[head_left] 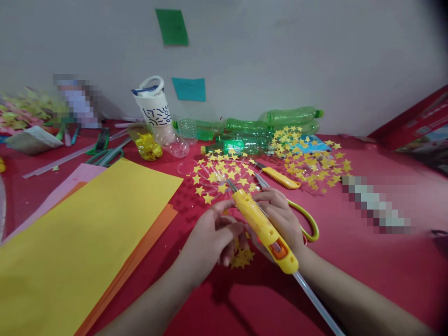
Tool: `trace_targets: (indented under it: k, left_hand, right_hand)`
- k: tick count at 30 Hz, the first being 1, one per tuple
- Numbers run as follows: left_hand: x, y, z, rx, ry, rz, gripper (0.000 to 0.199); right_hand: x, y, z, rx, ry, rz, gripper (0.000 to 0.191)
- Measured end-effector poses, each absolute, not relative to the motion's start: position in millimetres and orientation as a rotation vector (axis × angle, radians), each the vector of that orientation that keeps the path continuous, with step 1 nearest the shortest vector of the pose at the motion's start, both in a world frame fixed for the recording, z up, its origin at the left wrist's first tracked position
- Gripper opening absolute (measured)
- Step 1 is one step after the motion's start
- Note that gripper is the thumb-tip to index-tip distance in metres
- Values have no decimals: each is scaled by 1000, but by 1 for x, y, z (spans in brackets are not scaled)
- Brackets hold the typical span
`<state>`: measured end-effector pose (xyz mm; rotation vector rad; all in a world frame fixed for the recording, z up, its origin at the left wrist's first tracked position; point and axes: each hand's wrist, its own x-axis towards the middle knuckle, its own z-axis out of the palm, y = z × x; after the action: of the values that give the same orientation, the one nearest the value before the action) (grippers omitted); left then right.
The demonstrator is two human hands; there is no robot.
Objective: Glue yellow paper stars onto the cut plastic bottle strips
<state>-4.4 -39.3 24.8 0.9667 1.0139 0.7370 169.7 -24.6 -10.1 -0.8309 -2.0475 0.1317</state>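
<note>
My right hand (283, 214) is wrapped round a yellow hot glue gun (257, 217). The gun's metal nozzle points up and away to the left, and a clear glue stick (317, 301) runs out of its back end. Close beside the gun, my left hand (210, 235) has its fingers bent and drawn together; what they pinch is too small or hidden to name. Below the fingers lies a small pile of yellow paper stars (242, 258). Just beyond the nozzle, a clear plastic piece with yellow stars (224, 175) on its strips stands on the red table.
Yellow paper (105, 224) lies over orange and pink sheets at left. Yellow-handled scissors (310, 219) and a yellow cutter knife (282, 178) lie to the right. Behind are a second star cluster (311, 158), green plastic bottles (290, 115) and a white tumbler (154, 105).
</note>
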Motion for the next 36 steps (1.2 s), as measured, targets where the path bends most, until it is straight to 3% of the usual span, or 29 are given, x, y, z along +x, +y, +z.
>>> trace_targets:
  k: [10, 16, 23, 30, 36]
  left_hand:
    - [-11, -46, 17, 1539, 1370, 789, 49]
    - [-17, -50, 13, 1983, 1478, 884, 33]
    - [-28, -34, 17, 1975, 1628, 1205, 23]
    - [-37, -25, 18, 1844, 1608, 1413, 21]
    - [-36, -40, 27, 1838, 1517, 1375, 14]
  right_hand:
    - [175, -29, 11, -990, -1859, 138, 18]
    - [189, -17, -10, -1210, -1638, 405, 12]
    - [190, -13, -11, -1159, -1597, 646, 18]
    - [178, -29, 1, -1145, -1652, 649, 15]
    - [177, -34, 1, -1090, -1743, 590, 17]
